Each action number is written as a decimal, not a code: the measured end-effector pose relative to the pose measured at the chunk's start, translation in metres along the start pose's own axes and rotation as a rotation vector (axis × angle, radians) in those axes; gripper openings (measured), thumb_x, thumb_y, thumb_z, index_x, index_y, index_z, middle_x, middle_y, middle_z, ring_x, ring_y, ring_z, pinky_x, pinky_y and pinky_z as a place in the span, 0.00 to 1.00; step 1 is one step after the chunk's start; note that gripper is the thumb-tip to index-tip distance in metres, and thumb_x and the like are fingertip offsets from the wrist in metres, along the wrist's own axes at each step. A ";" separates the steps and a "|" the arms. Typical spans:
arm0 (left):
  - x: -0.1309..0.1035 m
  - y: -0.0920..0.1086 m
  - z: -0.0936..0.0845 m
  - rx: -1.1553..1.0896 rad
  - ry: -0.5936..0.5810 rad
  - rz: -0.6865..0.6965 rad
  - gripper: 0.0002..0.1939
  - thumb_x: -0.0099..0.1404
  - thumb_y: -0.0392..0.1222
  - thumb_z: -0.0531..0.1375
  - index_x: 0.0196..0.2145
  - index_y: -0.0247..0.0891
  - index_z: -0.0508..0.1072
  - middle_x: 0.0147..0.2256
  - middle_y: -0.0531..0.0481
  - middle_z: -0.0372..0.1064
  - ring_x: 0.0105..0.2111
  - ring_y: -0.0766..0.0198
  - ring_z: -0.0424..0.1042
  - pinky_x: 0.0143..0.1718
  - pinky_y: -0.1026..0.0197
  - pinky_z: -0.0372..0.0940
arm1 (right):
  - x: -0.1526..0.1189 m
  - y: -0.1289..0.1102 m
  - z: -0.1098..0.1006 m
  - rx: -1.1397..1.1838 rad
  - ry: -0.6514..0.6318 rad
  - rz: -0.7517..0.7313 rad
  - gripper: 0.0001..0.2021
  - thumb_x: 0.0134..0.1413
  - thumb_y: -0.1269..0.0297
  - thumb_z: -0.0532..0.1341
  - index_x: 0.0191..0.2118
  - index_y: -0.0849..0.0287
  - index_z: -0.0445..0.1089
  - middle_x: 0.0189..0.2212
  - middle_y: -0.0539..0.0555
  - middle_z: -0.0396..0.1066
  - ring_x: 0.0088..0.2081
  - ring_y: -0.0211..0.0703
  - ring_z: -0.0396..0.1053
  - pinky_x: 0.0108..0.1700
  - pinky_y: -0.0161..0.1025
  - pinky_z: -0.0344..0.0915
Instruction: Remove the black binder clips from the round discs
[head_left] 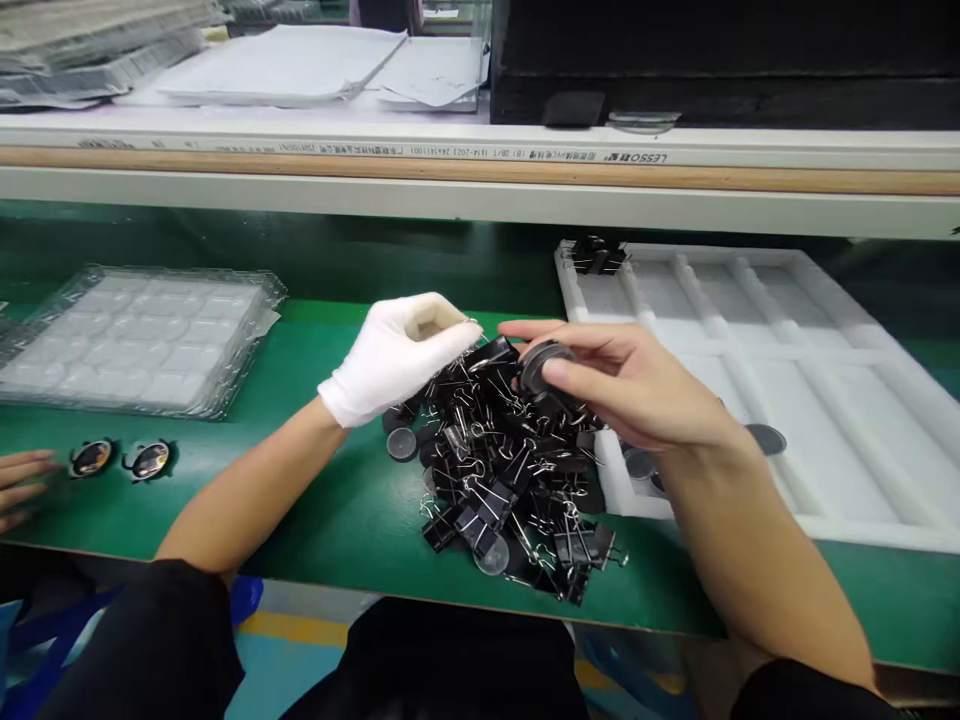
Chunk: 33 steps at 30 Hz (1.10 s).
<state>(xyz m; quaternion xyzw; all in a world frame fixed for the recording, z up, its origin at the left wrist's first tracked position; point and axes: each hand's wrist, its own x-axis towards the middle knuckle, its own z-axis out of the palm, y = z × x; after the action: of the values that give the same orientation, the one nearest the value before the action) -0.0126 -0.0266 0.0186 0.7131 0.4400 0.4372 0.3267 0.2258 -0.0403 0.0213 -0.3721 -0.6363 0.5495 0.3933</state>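
Note:
My left hand (pixel 401 358), in a white glove, pinches the wire handle of a black binder clip (pixel 495 352) above a heap of binder clips (pixel 480 480). In my bare right hand (pixel 637 390) is a dark round disc-shaped part (pixel 541 366), gripped between thumb and fingers close to the clip. Whether the disc and the clip touch, I cannot tell. Similar round grey discs lie among the heaped clips, one grey disc (pixel 401 444) at its left edge and a paler disc (pixel 492 556) at its front.
Right of the heap lies a white compartment tray (pixel 832 345), with black clips (pixel 598 256) in its far left corner. Clear plastic trays (pixel 142 335) are stacked at left. Near another person's hand (pixel 26 485) sit two round parts (pixel 152 459). A shelf (pixel 450 190) spans the back.

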 end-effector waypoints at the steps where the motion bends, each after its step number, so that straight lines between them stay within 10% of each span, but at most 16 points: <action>1: 0.000 -0.001 0.001 -0.026 0.021 -0.016 0.16 0.67 0.52 0.64 0.32 0.35 0.76 0.28 0.50 0.76 0.27 0.66 0.70 0.28 0.63 0.63 | 0.000 0.002 0.003 0.000 -0.032 -0.025 0.14 0.53 0.51 0.74 0.43 0.50 0.83 0.54 0.54 0.79 0.52 0.52 0.77 0.55 0.49 0.75; 9: -0.005 0.002 -0.009 0.485 -0.189 0.347 0.19 0.71 0.48 0.55 0.23 0.39 0.65 0.21 0.54 0.64 0.21 0.68 0.59 0.26 0.61 0.55 | -0.004 -0.005 0.003 -0.209 -0.090 -0.088 0.08 0.54 0.57 0.73 0.40 0.49 0.84 0.43 0.53 0.82 0.47 0.51 0.79 0.47 0.44 0.78; 17: -0.010 0.010 -0.004 0.397 -0.166 0.348 0.24 0.59 0.51 0.65 0.18 0.39 0.58 0.16 0.60 0.54 0.18 0.73 0.51 0.22 0.65 0.49 | -0.006 -0.008 -0.002 -0.302 -0.174 -0.129 0.05 0.56 0.59 0.72 0.39 0.50 0.83 0.42 0.53 0.82 0.56 0.52 0.75 0.54 0.43 0.75; 24: -0.005 0.013 -0.012 0.274 -0.066 0.145 0.20 0.62 0.48 0.63 0.19 0.38 0.62 0.17 0.59 0.51 0.20 0.73 0.50 0.21 0.66 0.48 | -0.003 -0.016 -0.018 -0.384 -0.028 -0.132 0.10 0.63 0.53 0.67 0.43 0.54 0.78 0.34 0.53 0.79 0.34 0.42 0.76 0.36 0.39 0.73; 33: -0.009 0.010 -0.001 0.236 -0.101 0.253 0.19 0.63 0.46 0.65 0.19 0.37 0.66 0.17 0.59 0.55 0.20 0.74 0.52 0.21 0.66 0.49 | 0.003 -0.008 -0.022 -0.371 -0.140 -0.077 0.11 0.53 0.55 0.74 0.34 0.56 0.79 0.27 0.50 0.77 0.28 0.38 0.72 0.28 0.35 0.67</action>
<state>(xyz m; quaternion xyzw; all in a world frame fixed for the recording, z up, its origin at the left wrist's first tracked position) -0.0116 -0.0387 0.0248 0.8172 0.3780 0.3838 0.2048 0.2442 -0.0301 0.0315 -0.3745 -0.7661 0.4321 0.2934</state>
